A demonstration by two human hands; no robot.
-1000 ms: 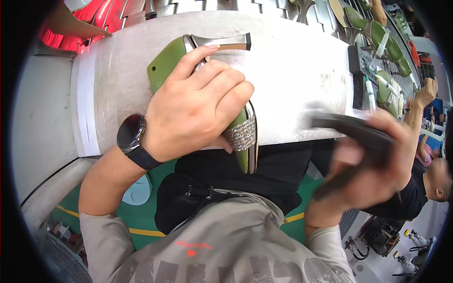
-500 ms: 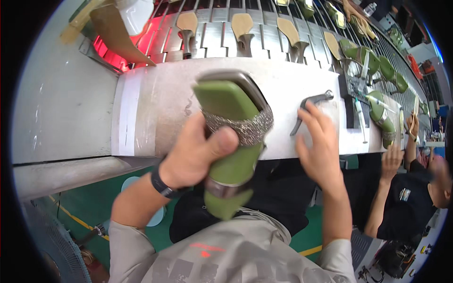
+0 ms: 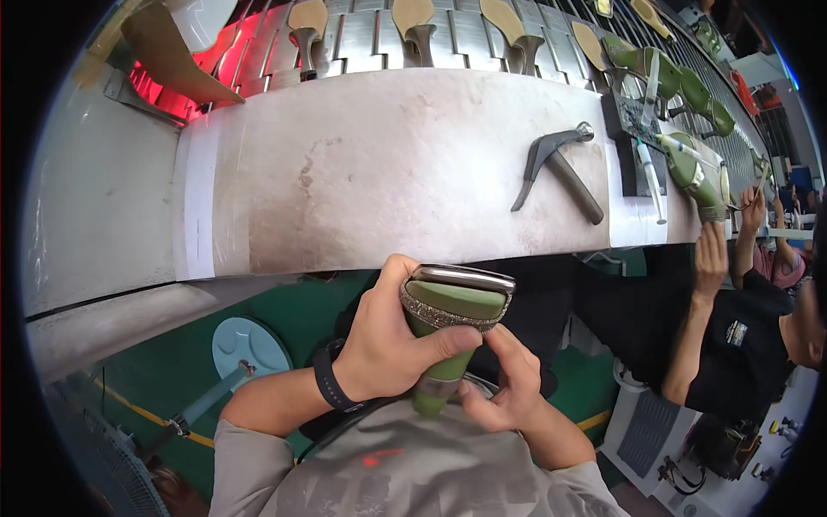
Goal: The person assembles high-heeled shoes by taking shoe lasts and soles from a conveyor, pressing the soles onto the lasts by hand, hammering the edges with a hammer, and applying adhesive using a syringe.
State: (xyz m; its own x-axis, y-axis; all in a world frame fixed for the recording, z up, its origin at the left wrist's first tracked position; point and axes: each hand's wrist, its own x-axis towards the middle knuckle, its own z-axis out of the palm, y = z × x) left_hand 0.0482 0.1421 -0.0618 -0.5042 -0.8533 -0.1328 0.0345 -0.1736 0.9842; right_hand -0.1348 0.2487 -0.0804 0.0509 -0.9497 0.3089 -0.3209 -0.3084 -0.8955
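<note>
A green sandal with a glittery silver strap and a shiny dark sole edge is held close to my body, in front of the bench's near edge. Its toe points away from me and its other end comes down near my shirt. My left hand wraps round its left side, with the thumb lying across the strap. At its lower right side, my right hand has curled fingers and thumb against it. The hammer, with a dark claw head and brown handle, lies on the bench beyond my right hand.
Beyond the pale bench, heeled tan soles sit on a slatted metal conveyor. Syringes lie by a black block at right, near other green shoes. A co-worker works there. A blue stool stands below left.
The sandal has come down and back from over the bench toward my body. My right hand has left the hammer, which remains on the bench, and moved left onto the sandal.
</note>
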